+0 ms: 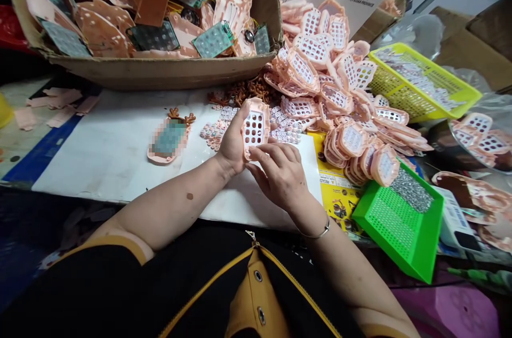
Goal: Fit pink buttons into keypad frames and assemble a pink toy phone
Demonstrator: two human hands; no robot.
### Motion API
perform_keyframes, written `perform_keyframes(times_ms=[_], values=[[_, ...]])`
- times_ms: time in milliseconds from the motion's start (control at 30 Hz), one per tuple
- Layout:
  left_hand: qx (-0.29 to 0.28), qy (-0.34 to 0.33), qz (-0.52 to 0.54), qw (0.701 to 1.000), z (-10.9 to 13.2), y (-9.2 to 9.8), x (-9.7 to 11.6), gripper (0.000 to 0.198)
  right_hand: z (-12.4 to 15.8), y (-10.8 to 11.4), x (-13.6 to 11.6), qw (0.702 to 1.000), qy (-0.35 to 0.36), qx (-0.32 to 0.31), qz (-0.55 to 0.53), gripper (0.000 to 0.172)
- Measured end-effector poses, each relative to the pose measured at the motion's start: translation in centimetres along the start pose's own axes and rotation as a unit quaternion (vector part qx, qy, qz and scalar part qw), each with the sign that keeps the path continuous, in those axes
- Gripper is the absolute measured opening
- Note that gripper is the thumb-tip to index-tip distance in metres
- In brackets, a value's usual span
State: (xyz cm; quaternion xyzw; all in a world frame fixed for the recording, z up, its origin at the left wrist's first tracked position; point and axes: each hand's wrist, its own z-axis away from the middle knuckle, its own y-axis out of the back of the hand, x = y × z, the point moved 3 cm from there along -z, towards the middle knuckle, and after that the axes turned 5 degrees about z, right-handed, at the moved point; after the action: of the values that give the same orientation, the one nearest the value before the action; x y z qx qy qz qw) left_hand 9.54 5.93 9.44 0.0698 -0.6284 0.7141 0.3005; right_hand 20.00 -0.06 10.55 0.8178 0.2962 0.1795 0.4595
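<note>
My left hand [231, 142] is closed around a pink plastic shell [256, 125] with rows of button holes, holding it upright over the white sheet [120, 141]. My right hand [280, 172] rests against the shell's lower edge, its fingers curled and pinched there; whether they hold a small part is hidden. Small clear keypad pieces [218, 127] lie just behind my hands. A finished pink piece with brown antlers [170, 138] lies on the sheet to the left.
A big pile of pink shells [336, 93] fills the right. A cardboard box [160, 69] of circuit boards and shells stands behind. A yellow basket [424, 85] and a green tray [400, 220] with small parts sit right.
</note>
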Motion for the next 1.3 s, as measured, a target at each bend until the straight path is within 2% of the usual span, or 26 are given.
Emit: perform_keyframes(times_ms=[100, 200, 267, 333, 400, 567, 633, 733, 800, 833, 900, 967, 1000, 1067, 1167, 1300], values=[[0.012, -0.027, -0.014, 0.999, 0.0, -0.2, 1.1, 0.058, 0.3, 0.8, 1.4, 0.999, -0.013, 0.025, -0.021, 0.023], [0.041, -0.065, -0.020, 0.997, -0.2, -0.1, 2.6, 0.064, 1.2, 1.3, 5.2, 0.992, -0.111, 0.057, -0.003, 0.024], [0.060, -0.090, -0.016, 0.994, -0.3, 0.0, 3.3, 0.067, 2.0, 0.6, 8.0, 0.986, -0.165, 0.010, 0.022, 0.026], [0.069, -0.109, -0.008, 0.992, -0.4, 0.2, 3.6, 0.068, 2.3, -0.8, 9.8, 0.982, -0.168, -0.073, 0.048, 0.027], [0.067, -0.113, -0.003, 0.991, -0.5, 0.3, 3.6, 0.070, 2.1, -2.3, 10.5, 0.980, -0.147, -0.116, 0.063, 0.027], [0.066, -0.118, 0.001, 0.991, -0.7, 0.4, 3.7, 0.070, 0.4, -4.5, 9.8, 0.986, -0.102, -0.107, 0.079, 0.025], [0.072, -0.112, 0.000, 0.991, -0.7, 0.5, 3.8, 0.071, 0.2, -4.6, 9.9, 0.984, -0.121, -0.095, 0.092, 0.026], [0.069, -0.098, -0.004, 0.993, -0.8, 0.5, 3.7, 0.071, 0.3, -3.8, 10.9, 0.978, -0.200, -0.019, 0.053, 0.028], [0.065, -0.088, -0.010, 0.994, -0.7, 0.4, 3.5, 0.070, 0.8, -3.3, 11.9, 0.955, -0.291, 0.051, -0.036, 0.029], [0.064, -0.084, -0.012, 0.994, -0.7, 0.4, 3.4, 0.070, 1.0, -3.2, 12.4, 0.930, -0.343, 0.079, -0.105, 0.031], [0.062, -0.076, -0.015, 0.995, -0.7, 0.3, 3.2, 0.070, 1.5, -3.4, 13.1, 0.852, -0.436, 0.106, -0.270, 0.033], [0.065, -0.066, -0.017, 0.996, -0.7, 0.3, 2.8, 0.070, 1.8, -3.8, 13.3, 0.766, -0.482, 0.097, -0.414, 0.034], [0.067, -0.060, -0.019, 0.996, -0.7, 0.3, 2.6, 0.069, 1.9, -3.9, 13.1, 0.734, -0.491, 0.089, -0.462, 0.035], [0.067, -0.048, -0.025, 0.996, -0.7, 0.4, 2.2, 0.067, 1.9, -3.7, 12.8, 0.692, -0.497, 0.085, -0.516, 0.034], [0.056, -0.034, -0.030, 0.997, -0.7, 0.4, 1.7, 0.065, 1.9, -3.1, 12.0, 0.676, -0.486, 0.086, -0.548, 0.033], [0.039, -0.009, -0.031, 0.999, -0.7, 0.5, 1.2, 0.065, 1.5, -2.7, 10.8, 0.700, -0.459, 0.063, -0.544, 0.034]])
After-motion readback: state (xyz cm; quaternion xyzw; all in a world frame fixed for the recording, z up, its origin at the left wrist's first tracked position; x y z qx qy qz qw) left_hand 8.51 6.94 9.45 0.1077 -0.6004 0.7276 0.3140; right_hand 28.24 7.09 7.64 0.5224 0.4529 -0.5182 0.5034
